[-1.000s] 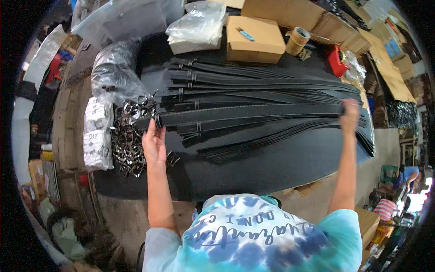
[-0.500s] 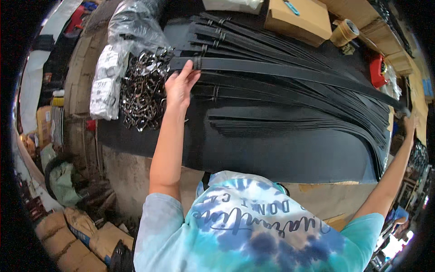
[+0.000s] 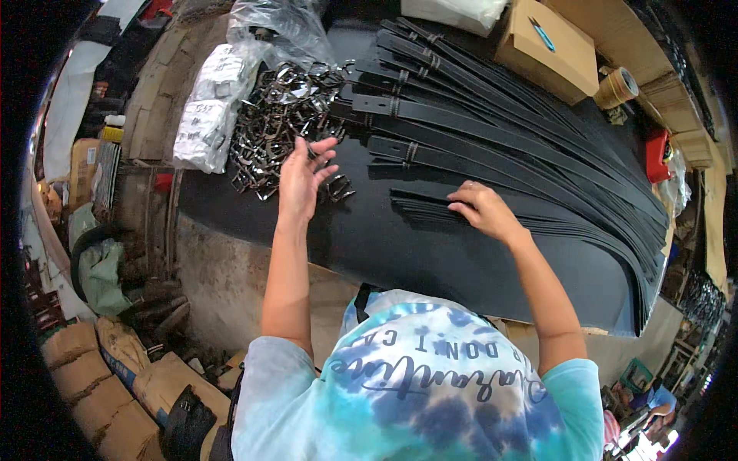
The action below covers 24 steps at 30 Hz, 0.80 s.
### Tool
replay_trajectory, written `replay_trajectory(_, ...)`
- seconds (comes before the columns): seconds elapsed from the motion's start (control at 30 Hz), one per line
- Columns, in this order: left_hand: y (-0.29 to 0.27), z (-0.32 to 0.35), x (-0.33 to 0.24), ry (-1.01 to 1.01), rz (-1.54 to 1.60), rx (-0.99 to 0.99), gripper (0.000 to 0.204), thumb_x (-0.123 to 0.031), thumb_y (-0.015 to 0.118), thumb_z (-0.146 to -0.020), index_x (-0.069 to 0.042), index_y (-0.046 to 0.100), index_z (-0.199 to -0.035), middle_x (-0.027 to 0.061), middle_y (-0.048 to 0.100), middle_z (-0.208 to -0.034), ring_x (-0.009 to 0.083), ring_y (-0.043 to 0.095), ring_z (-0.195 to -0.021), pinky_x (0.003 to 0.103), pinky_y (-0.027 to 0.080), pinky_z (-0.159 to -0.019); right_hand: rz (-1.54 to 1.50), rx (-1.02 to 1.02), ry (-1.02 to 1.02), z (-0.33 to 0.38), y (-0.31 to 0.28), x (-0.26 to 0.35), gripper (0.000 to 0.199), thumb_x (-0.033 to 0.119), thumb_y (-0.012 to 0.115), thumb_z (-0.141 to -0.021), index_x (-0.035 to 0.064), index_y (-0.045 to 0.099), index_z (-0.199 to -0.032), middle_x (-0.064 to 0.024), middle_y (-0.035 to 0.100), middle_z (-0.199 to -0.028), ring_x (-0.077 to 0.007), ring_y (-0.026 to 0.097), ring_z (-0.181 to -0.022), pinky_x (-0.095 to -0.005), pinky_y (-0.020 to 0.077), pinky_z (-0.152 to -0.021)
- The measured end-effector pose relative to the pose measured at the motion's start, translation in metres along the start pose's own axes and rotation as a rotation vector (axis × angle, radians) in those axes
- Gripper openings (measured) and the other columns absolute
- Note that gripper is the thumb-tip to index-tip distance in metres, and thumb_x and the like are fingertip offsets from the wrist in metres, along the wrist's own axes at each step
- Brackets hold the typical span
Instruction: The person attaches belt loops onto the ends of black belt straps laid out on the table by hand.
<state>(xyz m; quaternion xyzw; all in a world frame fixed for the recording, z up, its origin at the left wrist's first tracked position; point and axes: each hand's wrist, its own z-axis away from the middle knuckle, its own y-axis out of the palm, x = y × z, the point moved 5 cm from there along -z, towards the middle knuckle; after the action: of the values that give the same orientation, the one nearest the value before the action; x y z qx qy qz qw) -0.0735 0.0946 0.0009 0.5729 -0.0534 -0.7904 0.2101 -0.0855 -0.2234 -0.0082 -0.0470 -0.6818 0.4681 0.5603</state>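
Over the right edge of a heap of shiny metal buckles (image 3: 265,142) is my left hand (image 3: 300,188), palm turned inward and fingers apart. Dark metal shows between its thumb and fingers; it seems to be the heap behind. My right hand (image 3: 488,211) pinches near the end of a black belt strap in the nearest stack of straps (image 3: 538,224). The fingertips partly cover the spot they grip. Beyond it, more black belt straps (image 3: 461,119) fan out to the right, several with narrow loops near their punched ends.
White wrapped packs (image 3: 204,127) and clear plastic bags (image 3: 280,31) border the buckles. At the far right of the black tabletop (image 3: 346,246) are a cardboard box (image 3: 550,50) with a blue cutter (image 3: 543,34) on it, a tape roll (image 3: 615,88) and a red object (image 3: 656,155).
The belt strap stretched between my hands now lies among the others. My left hand has moved down toward the buckles; my right hand has come in from the far right to the near stack.
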Motion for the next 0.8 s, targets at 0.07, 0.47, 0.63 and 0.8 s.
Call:
replay_trajectory(0.07,0.001,0.01,0.0,-0.03,0.034,0.119,0.042,-0.041,0.041,-0.098,-0.004,0.06,-0.092,0.0134,0.055,-0.124,0.0154,0.054,-0.097,0.033,0.045,-0.084,-0.02,0.032,0.056,-0.005,0.005,-0.004,0.02,0.016,0.06,-0.085,-0.0009,0.065,-0.093,-0.016,0.062,-0.09,-0.0334,0.059,-0.088,-0.0391,0.0472,-0.078)
replay_trajectory(0.47,0.025,0.022,0.054,-0.277,0.465,0.2,0.033,-0.03,0.061,-0.09,-0.004,0.056,-0.11,0.0102,0.063,-0.107,0.0171,0.061,-0.09,0.029,0.052,-0.08,-0.211,-0.226,0.212,-0.004,-0.062,0.046,0.019,0.019,0.066,-0.085,0.0011,0.062,-0.088,-0.0078,0.061,-0.068,-0.0097,0.051,-0.056,-0.0255,0.0381,-0.05)
replay_trajectory(0.63,0.076,0.024,0.05,-0.253,0.474,0.354,0.043,-0.02,0.06,-0.09,-0.005,0.047,-0.128,0.006,0.06,-0.109,0.0155,0.059,-0.098,0.028,0.05,-0.089,-0.215,-0.358,0.198,0.002,-0.073,0.05,0.021,0.022,0.069,-0.082,0.0017,0.063,-0.086,-0.0077,0.061,-0.067,-0.0093,0.046,-0.049,-0.0253,0.035,-0.045)
replay_trajectory(0.8,0.101,0.015,0.052,-0.226,0.504,0.369,0.042,-0.01,0.065,-0.086,-0.005,0.052,-0.126,0.0014,0.063,-0.097,0.011,0.061,-0.093,0.026,0.05,-0.089,-0.133,-0.352,0.235,0.002,-0.081,0.052,0.018,0.018,0.069,-0.081,0.0005,0.063,-0.083,-0.0041,0.059,-0.065,-0.0072,0.045,-0.05,-0.0235,0.0352,-0.047)
